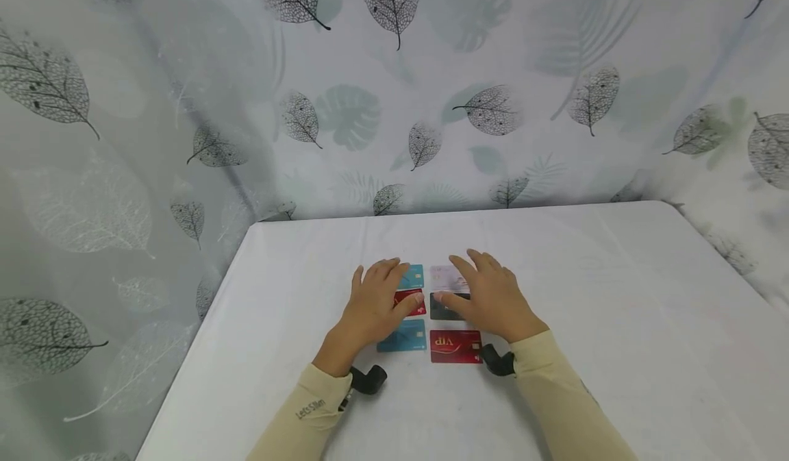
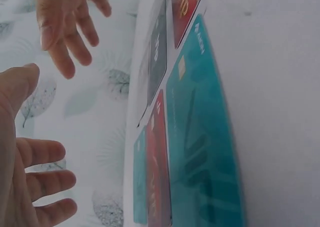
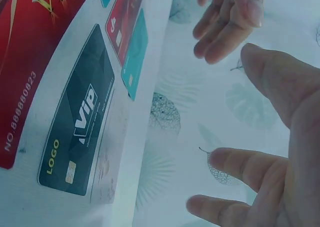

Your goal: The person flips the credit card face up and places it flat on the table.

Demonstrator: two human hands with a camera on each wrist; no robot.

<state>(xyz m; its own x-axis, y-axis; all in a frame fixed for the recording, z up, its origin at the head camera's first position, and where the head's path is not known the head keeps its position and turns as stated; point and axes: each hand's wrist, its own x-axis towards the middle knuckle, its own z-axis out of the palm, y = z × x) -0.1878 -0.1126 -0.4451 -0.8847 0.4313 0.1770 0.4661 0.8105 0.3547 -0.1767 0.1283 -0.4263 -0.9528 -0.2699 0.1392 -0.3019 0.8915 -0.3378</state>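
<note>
Two columns of plastic cards lie flat, three in each. On the left are a teal card point(image 1: 414, 276), a red card point(image 1: 418, 308) and a nearer teal card point(image 1: 403, 337). To the right lie a pale card point(image 1: 441, 278), a dark Vip card point(image 3: 80, 112) and a red VIP card point(image 1: 455, 346). My left hand point(image 1: 374, 302) hovers over the left column, fingers spread and holding nothing. Above the right column, my right hand point(image 1: 493, 298) is likewise spread and holds nothing. Each hand partly hides the cards under it in the head view.
The cards lie on a white-covered table point(image 1: 616, 324). Behind it hangs a leaf-patterned cloth point(image 1: 456, 166), which also runs along both sides. A black wrist device point(image 1: 370, 380) sits at the left cuff, another black device point(image 1: 496, 361) at the right.
</note>
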